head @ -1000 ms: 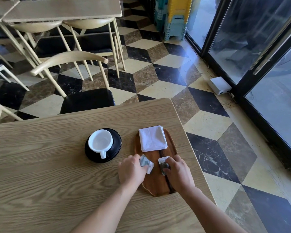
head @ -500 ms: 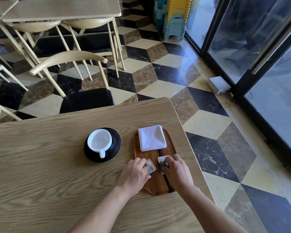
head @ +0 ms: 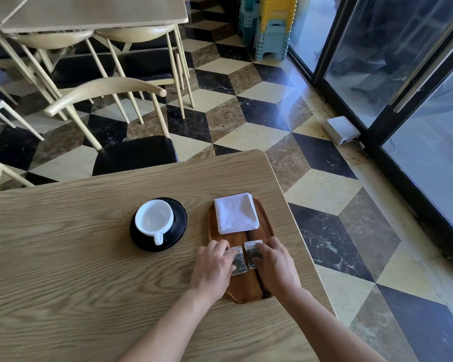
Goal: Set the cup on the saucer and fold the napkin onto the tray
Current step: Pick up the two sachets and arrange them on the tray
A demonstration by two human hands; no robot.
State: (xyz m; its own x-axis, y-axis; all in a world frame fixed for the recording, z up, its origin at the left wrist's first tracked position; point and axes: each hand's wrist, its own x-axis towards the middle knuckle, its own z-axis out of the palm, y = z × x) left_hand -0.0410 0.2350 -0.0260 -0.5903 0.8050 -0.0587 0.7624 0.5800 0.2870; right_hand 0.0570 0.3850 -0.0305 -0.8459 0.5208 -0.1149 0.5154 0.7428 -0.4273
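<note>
A white cup point(head: 154, 217) stands on a black saucer point(head: 179, 216), handle toward me. To its right lies an oval wooden tray point(head: 266, 223) with a folded white napkin point(head: 236, 213) on its far half. On the tray's near half, two small sachets lie side by side. My left hand point(head: 215, 270) rests its fingers on the left sachet point(head: 239, 263). My right hand point(head: 276, 265) presses its fingers on the right sachet point(head: 253, 250).
The wooden table point(head: 63, 257) ends just right of the tray, with tiled floor beyond. A chair with a black seat point(head: 134, 155) stands at the far edge. More tables and chairs stand behind it, and glass doors point(head: 403, 74) are on the right.
My left hand has brought its sachet down from a raised, tilted hold and laid it flat on the tray beside the right sachet. My right hand has stayed in place.
</note>
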